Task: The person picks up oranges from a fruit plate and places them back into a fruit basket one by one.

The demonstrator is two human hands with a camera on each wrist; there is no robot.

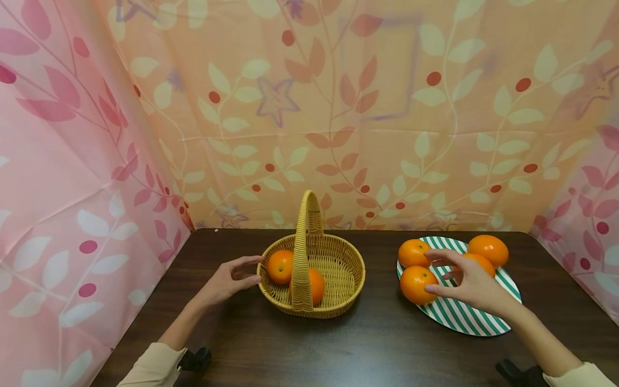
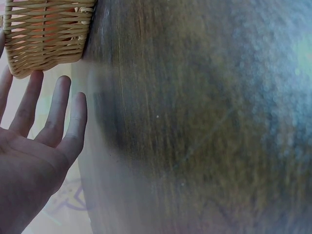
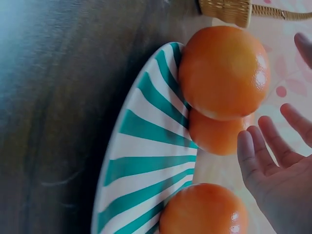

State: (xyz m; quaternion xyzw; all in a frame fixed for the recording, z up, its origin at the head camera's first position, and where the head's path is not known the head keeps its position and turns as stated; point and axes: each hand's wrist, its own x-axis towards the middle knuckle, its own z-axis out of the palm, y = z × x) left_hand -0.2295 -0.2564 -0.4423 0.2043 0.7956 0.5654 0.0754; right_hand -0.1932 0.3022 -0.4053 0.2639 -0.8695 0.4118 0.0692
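Note:
A yellow wicker basket (image 1: 345,260) with a tall arched handle stands mid-table in the head view. Inside its left half lie two oranges, one at the left wall (image 1: 280,266) and one (image 1: 316,286) partly behind the handle. My left hand (image 1: 229,282) is at the basket's left side, fingertips right at the rim and fingers extended. On the right, a green-and-white striped plate (image 1: 466,317) bears several oranges. My right hand (image 1: 476,287) hovers over it with spread fingers, thumb near the front-left orange (image 1: 417,285) and fingertips near the back-left orange (image 1: 413,252). It partly covers another orange (image 1: 480,263).
One more orange (image 1: 488,250) sits at the plate's back-right rim. The dark wooden table (image 1: 338,349) ends at a patterned cloth backdrop (image 1: 309,134), with pink cloth (image 1: 63,215) along the left side. Dark straps circle both wrists.

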